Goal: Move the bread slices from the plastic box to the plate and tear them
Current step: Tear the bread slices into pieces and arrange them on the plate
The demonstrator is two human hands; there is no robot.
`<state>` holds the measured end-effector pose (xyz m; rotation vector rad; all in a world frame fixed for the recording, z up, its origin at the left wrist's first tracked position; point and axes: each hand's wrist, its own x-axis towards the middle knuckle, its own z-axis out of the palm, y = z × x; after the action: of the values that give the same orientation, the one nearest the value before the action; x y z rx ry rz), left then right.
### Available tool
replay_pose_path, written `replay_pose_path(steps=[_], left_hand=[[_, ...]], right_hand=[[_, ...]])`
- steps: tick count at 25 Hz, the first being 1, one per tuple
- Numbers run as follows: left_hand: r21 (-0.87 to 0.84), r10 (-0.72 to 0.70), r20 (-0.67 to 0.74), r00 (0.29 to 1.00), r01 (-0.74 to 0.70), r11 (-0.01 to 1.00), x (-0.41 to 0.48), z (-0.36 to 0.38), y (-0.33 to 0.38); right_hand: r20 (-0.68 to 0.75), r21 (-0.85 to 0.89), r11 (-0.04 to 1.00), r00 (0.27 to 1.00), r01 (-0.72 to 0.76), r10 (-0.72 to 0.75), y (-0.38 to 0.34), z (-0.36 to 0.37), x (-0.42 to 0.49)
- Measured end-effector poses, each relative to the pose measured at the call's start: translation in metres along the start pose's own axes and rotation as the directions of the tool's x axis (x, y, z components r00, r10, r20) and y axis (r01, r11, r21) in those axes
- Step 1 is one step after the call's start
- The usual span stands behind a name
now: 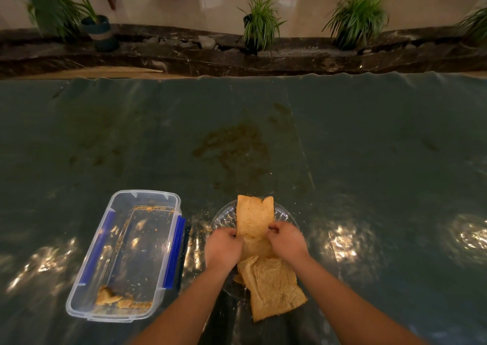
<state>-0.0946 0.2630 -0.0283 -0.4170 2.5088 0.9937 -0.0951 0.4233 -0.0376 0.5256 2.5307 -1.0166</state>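
- The desk (342, 139), covered in a dark glossy sheet, is carrying everything; a crumb smear is showing beyond the plate, so the tearing is best kept directly over the glass to stop more crumbs scattering.
- The plastic box (126, 255), clear with blue side clips, is sitting open to the left of the plate, holding only broken bits and crumbs at its near end; judging by this, the moving looks all but done and tearing is the step in hand.
- The plate (224, 214), clear glass, is lying just right of the box, mostly hidden by bread and hands.
- A second bread slice (274, 289) is resting on the plate's near side, overhanging its rim toward the person; it is likely to slip off if bumped.
- The held bread slice (254, 219) is standing up over the plate, its top edge already notched.
- The left hand (224, 247) and the right hand (286, 240) are each pinching the slice's lower edge, close together. Keeping the grips this near and pulling apart sideways should give a clean split.
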Motion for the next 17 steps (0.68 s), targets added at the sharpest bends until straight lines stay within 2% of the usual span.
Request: replay_pose_path(steps=[7, 11, 15, 17], left_hand=[[-0.1, 0.048, 0.065, 0.997, -0.042, 0.994, 0.001, 0.001, -0.008], [-0.131, 0.034, -0.001, 0.999, -0.034, 0.991, -0.006, 0.004, -0.016], [-0.161, -0.009, -0.01, 1.0, 0.007, 0.987, -0.023, 0.013, -0.02], [-0.172, -0.046, -0.035, 0.998, 0.04, 0.984, -0.031, 0.015, -0.025]], right_hand=[[0.011, -0.025, 0.998, 0.999, 0.049, -0.049, 0.001, 0.0, 0.008], [-0.1, -0.035, 0.997, 0.992, 0.073, -0.076, 0.017, -0.004, 0.0], [-0.044, -0.1, 0.991, 0.994, 0.094, -0.099, 0.027, 0.003, -0.013], [-0.073, -0.075, 0.99, 0.989, 0.121, -0.127, 0.026, 0.008, -0.017]])
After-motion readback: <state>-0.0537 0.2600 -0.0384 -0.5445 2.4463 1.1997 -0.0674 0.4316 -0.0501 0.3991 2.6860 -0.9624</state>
